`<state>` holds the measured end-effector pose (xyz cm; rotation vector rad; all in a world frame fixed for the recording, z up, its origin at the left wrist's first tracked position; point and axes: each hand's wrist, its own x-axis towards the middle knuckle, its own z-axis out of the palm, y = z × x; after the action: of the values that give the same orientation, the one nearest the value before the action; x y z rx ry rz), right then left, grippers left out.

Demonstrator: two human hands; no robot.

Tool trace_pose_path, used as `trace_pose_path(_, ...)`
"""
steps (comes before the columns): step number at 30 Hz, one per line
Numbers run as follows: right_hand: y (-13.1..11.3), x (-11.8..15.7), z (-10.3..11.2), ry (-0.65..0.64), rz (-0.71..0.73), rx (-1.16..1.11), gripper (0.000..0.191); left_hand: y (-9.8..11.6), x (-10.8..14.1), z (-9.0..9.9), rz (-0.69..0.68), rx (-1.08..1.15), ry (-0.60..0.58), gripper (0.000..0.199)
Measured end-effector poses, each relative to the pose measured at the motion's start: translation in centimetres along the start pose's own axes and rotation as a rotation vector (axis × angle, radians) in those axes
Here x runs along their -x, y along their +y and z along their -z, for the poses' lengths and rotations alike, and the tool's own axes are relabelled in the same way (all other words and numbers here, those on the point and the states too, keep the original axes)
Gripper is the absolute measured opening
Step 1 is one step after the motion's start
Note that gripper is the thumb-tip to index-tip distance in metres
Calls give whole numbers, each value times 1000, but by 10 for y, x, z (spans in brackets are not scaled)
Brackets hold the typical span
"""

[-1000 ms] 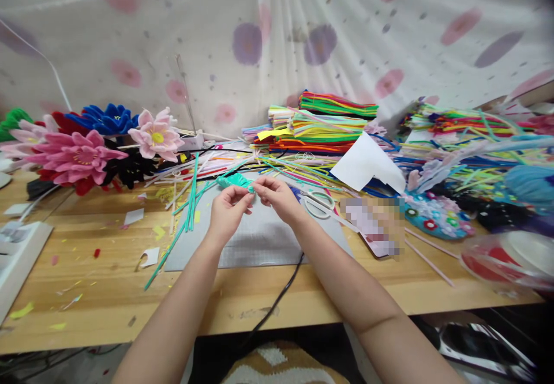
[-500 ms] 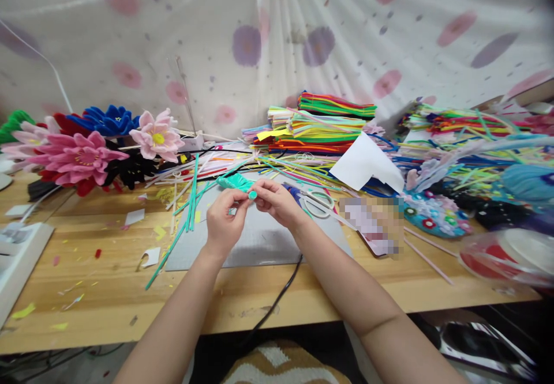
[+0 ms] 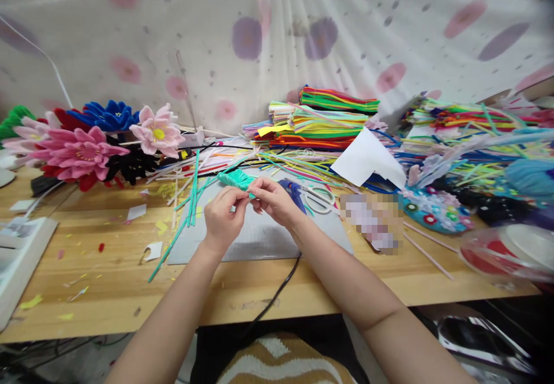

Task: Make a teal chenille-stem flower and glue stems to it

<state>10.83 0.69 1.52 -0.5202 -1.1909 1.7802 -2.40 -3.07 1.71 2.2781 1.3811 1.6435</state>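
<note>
A pale wooden table carried a grey mat, on which white-handled scissors and a blue-handled tool lay close together. Long green strips straddled the mat's left edge. Paper scraps littered the wood farther left, two thin pink sticks lay at right, and multicoloured bundles were stacked along the back.

The material is teal, the mat grey.
</note>
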Motion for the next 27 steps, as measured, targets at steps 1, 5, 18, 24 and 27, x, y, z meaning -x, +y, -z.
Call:
trace_pose_path(1, 2, 0, 0, 2, 4, 0, 29, -1, 1, 0, 19, -4, -2, 6)
trace_pose_path(5, 8, 0, 0, 23, -24, 5, 34, -4, 6, -2, 125, 36, -31, 7)
trace_pose_path(18, 10, 2, 4, 164, 174, 406, 22, -4, -6, 2, 749, 735, -167, 32)
trace_pose_path(24, 5, 1, 12, 163, 309, 714, 19, -5, -6, 5, 719, 666, -169, 27)
trace_pose_path(27, 0, 1, 11, 143, 342, 807, 18, -5, -6, 5, 708, 617, -151, 24)
